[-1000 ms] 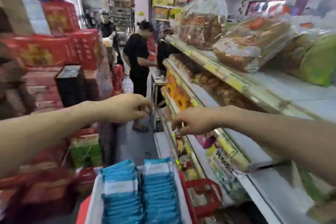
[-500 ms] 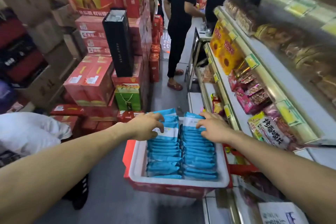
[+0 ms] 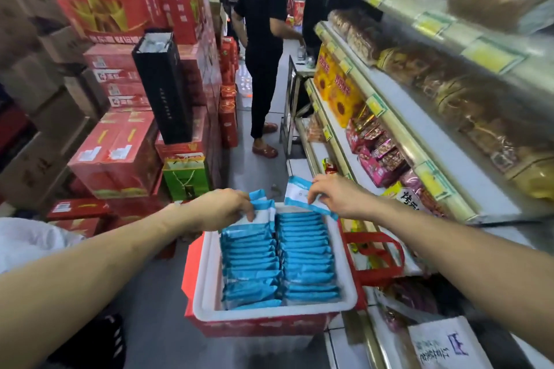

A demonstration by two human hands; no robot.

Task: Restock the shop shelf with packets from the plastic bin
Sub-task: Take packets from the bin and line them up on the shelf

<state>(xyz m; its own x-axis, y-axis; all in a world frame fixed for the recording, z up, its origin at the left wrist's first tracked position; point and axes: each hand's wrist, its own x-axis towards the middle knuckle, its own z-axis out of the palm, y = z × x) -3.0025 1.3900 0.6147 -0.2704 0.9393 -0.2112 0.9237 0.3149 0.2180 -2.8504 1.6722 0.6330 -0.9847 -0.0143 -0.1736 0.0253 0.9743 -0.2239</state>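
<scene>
Head view. A second ago both hands were up at the shelf (image 3: pixel 485 177); half a second ago they were coming down on the far end of the bin (image 3: pixel 269 313). Now the right hand (image 3: pixel 340 196) has one blue packet (image 3: pixel 298 193) lifted clear of the right row (image 3: pixel 308 260), fingers pinched on its top edge. The left hand (image 3: pixel 220 209) has its fingers curled round a small bunch (image 3: pixel 263 208) at the far end of the left row (image 3: pixel 251 263), partly raised. Judgement: a fresh pick is under way and shelf placement comes next.

Bin: white plastic, holding two near-full rows of blue packets standing on edge. A red basket (image 3: pixel 374 257) sits beside it, contents unclear.
</scene>
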